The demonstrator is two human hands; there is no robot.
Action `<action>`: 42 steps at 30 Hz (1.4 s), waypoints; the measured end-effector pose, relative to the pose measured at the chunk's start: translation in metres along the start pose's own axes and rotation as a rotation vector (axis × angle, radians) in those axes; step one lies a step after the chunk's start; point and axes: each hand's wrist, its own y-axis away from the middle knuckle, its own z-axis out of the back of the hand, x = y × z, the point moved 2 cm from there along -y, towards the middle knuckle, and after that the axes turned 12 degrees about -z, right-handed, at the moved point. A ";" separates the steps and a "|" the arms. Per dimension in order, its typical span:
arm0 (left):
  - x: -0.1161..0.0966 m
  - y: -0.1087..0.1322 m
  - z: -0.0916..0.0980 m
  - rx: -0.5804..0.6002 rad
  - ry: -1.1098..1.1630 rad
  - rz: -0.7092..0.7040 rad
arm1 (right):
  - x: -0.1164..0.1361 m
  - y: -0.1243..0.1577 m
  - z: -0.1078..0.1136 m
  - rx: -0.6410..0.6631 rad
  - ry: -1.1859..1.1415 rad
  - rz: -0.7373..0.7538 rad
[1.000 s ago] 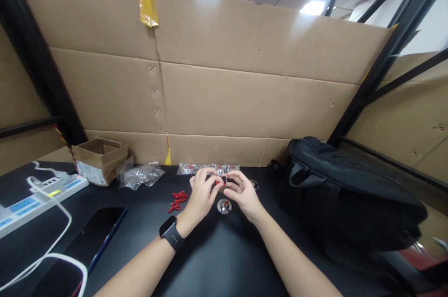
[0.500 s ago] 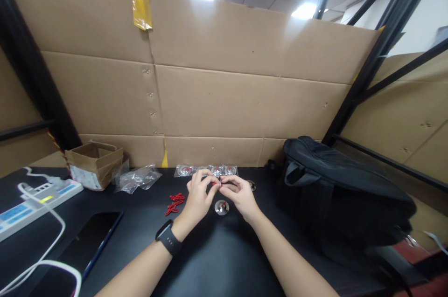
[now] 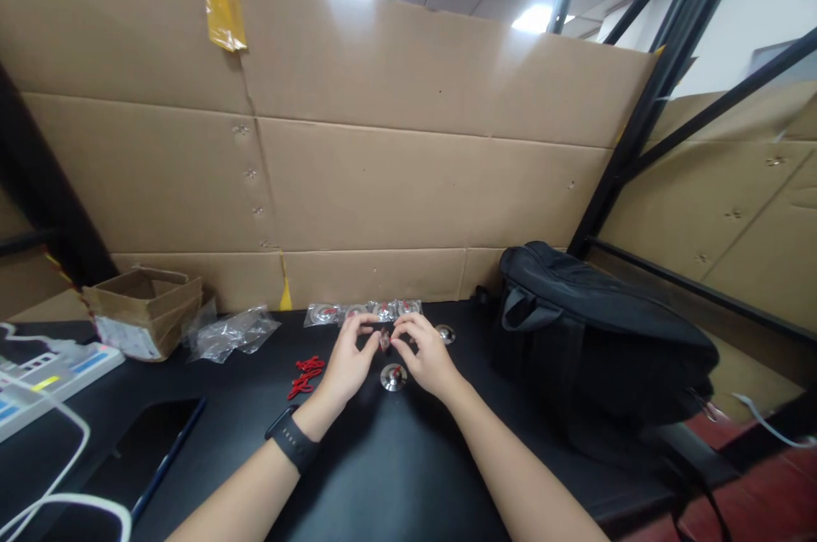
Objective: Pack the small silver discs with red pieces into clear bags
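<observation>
Between my two hands is a small metal cymbal [image 3: 384, 341] with some red on it, held edge-up above the black table. My left hand [image 3: 350, 359], with a dark watch on its wrist, pinches it from the left with thumb and fingertips. From the right, the curled fingers of my right hand [image 3: 429, 356] close on its other side; their exact contact is too small to make out. Just below lies another cymbal [image 3: 394, 377] with a red cord at its centre. A third cymbal [image 3: 445, 334] rests behind my right hand. Red cords [image 3: 305, 377] lie left of my left hand.
Bagged cymbals [image 3: 322, 315] line the back by the cardboard wall [image 3: 370, 193]. Clear plastic bags [image 3: 234, 333] and an open carton [image 3: 145, 312] stand left. Nearer are a power strip [image 3: 60, 385] with white cables and a phone [image 3: 150, 448]. A black backpack [image 3: 600, 346] fills the right.
The view has shifted, so the scene sits further left. My fingers have spread a little, and the cymbal between them has turned to show more of its face.
</observation>
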 end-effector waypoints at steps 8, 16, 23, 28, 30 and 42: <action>-0.013 -0.001 0.007 0.323 -0.273 -0.124 | -0.004 0.001 -0.002 0.052 0.131 0.042; -0.023 0.003 0.007 0.346 -0.429 -0.096 | -0.011 -0.003 0.000 0.055 0.148 0.039; -0.009 -0.005 0.028 0.370 -0.486 -0.154 | -0.020 -0.004 0.002 0.050 0.270 0.011; 0.015 -0.017 0.092 0.114 -1.010 0.097 | -0.038 -0.004 0.008 0.059 0.467 -0.102; 0.023 -0.015 0.120 0.007 -1.205 0.235 | -0.046 -0.004 0.010 0.064 0.512 -0.143; 0.049 -0.006 0.166 -0.145 -1.302 0.427 | -0.056 -0.004 0.015 0.123 0.559 -0.217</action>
